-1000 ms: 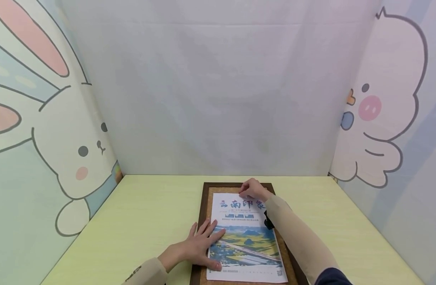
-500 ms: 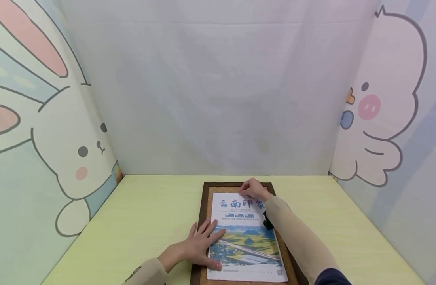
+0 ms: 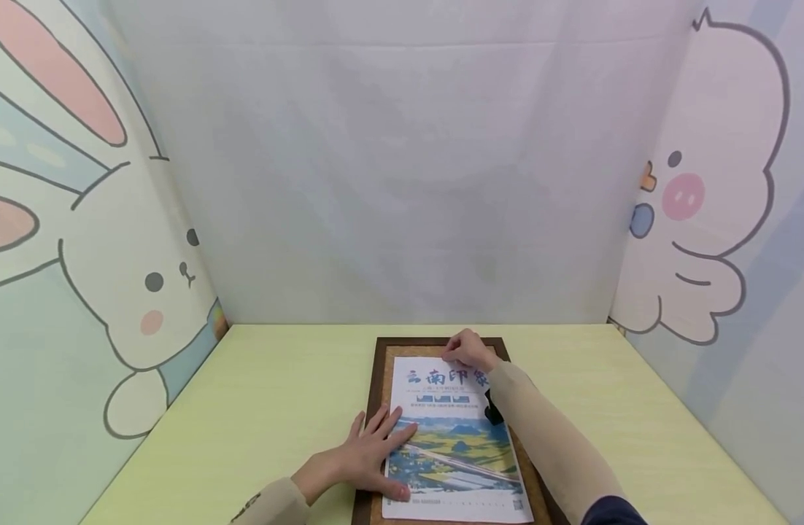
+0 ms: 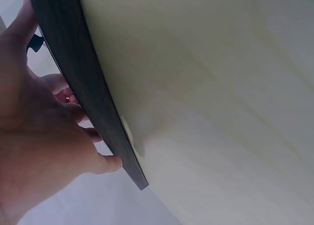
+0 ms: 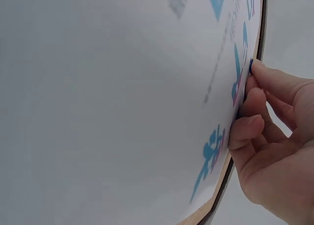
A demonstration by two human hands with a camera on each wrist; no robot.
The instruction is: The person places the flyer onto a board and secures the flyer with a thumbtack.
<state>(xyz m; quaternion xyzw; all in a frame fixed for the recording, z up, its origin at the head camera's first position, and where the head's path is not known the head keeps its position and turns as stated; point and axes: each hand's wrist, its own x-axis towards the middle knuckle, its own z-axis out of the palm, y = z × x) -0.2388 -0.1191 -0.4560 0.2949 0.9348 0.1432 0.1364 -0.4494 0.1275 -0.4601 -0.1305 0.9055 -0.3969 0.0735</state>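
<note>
Here we press our left hand (image 3: 365, 456), fingers spread flat, on the poster's (image 3: 456, 445) left edge, while our right hand (image 3: 466, 350) pinches a blue pin (image 5: 250, 65) at its top edge; the poster lies on the corkboard (image 3: 376, 379) at the table's (image 3: 277, 394) near edge.

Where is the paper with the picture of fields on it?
In the head view, the poster lies flat on the corkboard at the table's near middle, under the left hand and the right hand.

poster (image 3: 456, 445): smooth paper | frame (image 3: 374, 386): dark wood, cork inside | table (image 3: 271, 394): matt
</note>
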